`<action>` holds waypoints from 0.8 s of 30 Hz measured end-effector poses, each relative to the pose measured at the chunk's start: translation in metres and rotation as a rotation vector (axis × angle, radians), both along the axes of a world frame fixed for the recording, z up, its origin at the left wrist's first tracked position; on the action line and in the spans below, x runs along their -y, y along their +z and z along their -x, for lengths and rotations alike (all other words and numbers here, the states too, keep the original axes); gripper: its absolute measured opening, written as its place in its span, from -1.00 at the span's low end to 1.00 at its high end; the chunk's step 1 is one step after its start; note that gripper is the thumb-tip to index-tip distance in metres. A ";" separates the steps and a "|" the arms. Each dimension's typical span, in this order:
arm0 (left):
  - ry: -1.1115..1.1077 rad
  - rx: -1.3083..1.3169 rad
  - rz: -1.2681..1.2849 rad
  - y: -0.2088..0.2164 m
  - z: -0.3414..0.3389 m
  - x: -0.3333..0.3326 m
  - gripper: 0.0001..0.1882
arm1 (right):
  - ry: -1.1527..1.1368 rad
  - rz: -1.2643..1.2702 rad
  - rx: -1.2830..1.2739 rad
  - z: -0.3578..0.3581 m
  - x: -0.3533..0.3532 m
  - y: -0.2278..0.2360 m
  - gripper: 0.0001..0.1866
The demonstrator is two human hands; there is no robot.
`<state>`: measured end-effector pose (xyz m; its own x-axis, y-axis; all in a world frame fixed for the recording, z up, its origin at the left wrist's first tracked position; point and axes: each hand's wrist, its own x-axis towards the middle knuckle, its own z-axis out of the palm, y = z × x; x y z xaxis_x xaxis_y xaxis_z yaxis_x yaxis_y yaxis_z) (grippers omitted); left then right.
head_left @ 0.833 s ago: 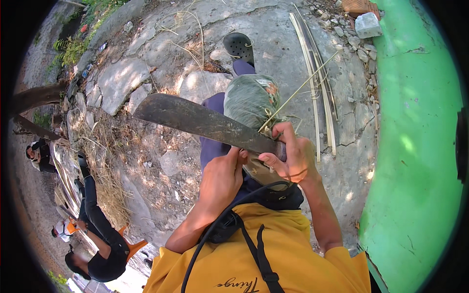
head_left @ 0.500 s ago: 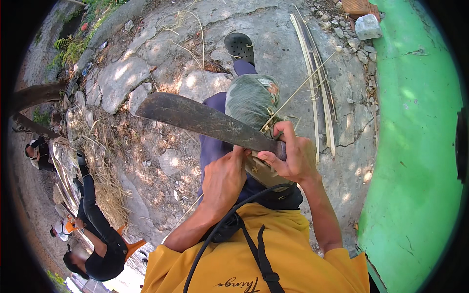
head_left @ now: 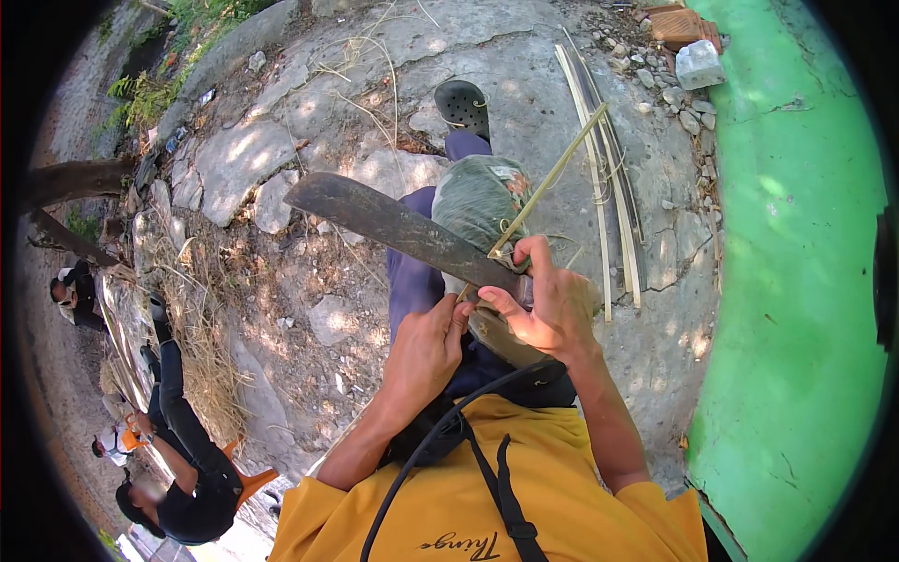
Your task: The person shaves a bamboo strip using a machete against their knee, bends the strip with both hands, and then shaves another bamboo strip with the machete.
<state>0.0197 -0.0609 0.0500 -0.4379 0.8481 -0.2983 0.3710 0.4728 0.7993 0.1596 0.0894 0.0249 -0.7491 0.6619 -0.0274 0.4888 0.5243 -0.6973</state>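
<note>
A broad dark machete blade (head_left: 393, 225) lies across my lap, its wide end pointing to the upper left. My right hand (head_left: 557, 318) is closed on the machete's base end, the thumb pressed against it. A thin pale strip, seemingly bamboo (head_left: 552, 178), meets the blade's far edge beside my right index finger and slants up to the right. Close under the blade, my left hand (head_left: 426, 351) pinches the strip's thin near end. A greenish covering (head_left: 473, 197) bulges over my leg beyond the blade. The handle is hidden by my right hand.
Long split strips (head_left: 613, 187) lie on the cracked concrete to the right, near a green wall (head_left: 796, 281). Rubble and a white block (head_left: 700, 66) are at the upper right. At the left, a person in black (head_left: 192, 496) sits on an orange chair; others are farther off.
The strip has swung steeper and shows thicker beyond the blade. My left hand has drawn slightly down and left, and the machete has shifted a little.
</note>
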 end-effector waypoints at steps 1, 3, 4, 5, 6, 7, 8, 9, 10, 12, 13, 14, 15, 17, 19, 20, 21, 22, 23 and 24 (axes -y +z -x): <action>0.001 -0.007 -0.007 -0.001 -0.001 0.002 -0.76 | 0.001 -0.007 -0.007 0.001 0.002 0.002 -0.28; 0.021 -0.103 -0.029 -0.004 -0.005 0.005 -0.76 | -0.006 0.002 0.038 0.002 0.007 0.004 -0.28; 0.021 -0.105 -0.033 -0.007 -0.005 0.002 -0.76 | -0.006 -0.002 0.036 0.003 0.008 0.003 -0.28; 0.014 -0.172 -0.021 -0.010 -0.005 -0.002 -0.77 | -0.026 0.009 0.032 0.004 0.009 0.001 -0.29; 0.007 -0.239 -0.009 -0.011 -0.004 -0.006 -0.77 | -0.047 0.021 0.027 0.005 0.009 0.000 -0.29; 0.007 -0.241 -0.009 -0.011 -0.004 -0.008 -0.77 | -0.047 0.021 0.026 0.004 0.009 -0.001 -0.29; 0.001 -0.259 -0.003 -0.012 -0.005 -0.010 -0.78 | -0.038 0.021 0.008 0.002 0.009 -0.002 -0.30; -0.008 -0.274 0.005 -0.012 -0.005 -0.010 -0.78 | -0.033 0.024 -0.006 0.000 0.011 -0.002 -0.30; -0.013 -0.272 0.009 -0.010 -0.005 -0.008 -0.78 | -0.038 0.029 -0.004 0.000 0.008 -0.002 -0.30; 0.006 -0.160 0.025 -0.002 -0.008 -0.004 -0.84 | -0.034 0.018 0.012 0.000 0.001 0.002 -0.31; 0.004 -0.158 0.027 -0.001 -0.007 -0.007 -0.84 | -0.036 0.020 0.014 0.000 0.002 0.002 -0.31; 0.008 -0.137 0.013 0.000 -0.004 -0.010 -0.82 | -0.040 0.048 0.015 0.000 0.003 0.002 -0.31; 0.013 -0.120 -0.002 0.001 -0.001 -0.012 -0.81 | -0.043 0.075 0.013 0.002 0.005 0.002 -0.32; 0.010 -0.176 -0.032 -0.010 -0.002 -0.012 -0.80 | -0.017 0.075 0.009 0.001 0.009 0.003 -0.32; -0.003 -0.222 -0.064 -0.010 -0.005 -0.011 -0.80 | -0.002 0.074 0.016 -0.002 0.008 0.003 -0.33; -0.016 -0.214 -0.027 -0.005 -0.007 -0.008 -0.78 | -0.031 0.068 -0.020 0.000 0.000 0.001 -0.33; -0.023 -0.209 0.009 -0.003 -0.007 -0.006 -0.77 | -0.054 0.060 -0.060 0.002 -0.004 -0.001 -0.34; -0.023 -0.211 0.007 -0.004 -0.006 -0.006 -0.77 | -0.059 0.098 0.008 0.002 0.001 0.007 -0.32; -0.018 -0.196 0.016 -0.004 -0.004 -0.007 -0.76 | -0.059 0.095 0.005 0.001 0.004 0.007 -0.32; -0.012 -0.183 0.024 -0.004 -0.002 -0.008 -0.76 | -0.066 0.095 0.013 0.001 0.006 0.006 -0.32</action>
